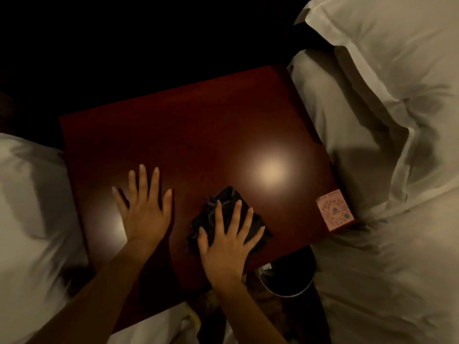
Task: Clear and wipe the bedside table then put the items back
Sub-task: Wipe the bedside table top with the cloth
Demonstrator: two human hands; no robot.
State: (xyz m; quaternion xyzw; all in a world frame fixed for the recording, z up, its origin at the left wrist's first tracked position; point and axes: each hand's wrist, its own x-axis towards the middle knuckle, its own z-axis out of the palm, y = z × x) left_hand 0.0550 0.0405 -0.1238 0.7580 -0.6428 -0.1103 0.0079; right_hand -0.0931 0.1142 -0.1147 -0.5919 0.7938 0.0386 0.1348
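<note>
Crumpled, seemingly dark-grey cloth (224, 214)

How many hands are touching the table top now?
2. The left hand lies flat on the bare table; the right hand presses the dark cloth beside it.

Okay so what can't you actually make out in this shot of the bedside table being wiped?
Head view only:
- Print on the pink card: too small and blurred to read.
- Contents of the bin: mostly hidden under the table edge, and dark.
- Behind the table: lost in darkness.
- Cloth under the right hand: partly covered.
- Left hand: lies flat.
</note>
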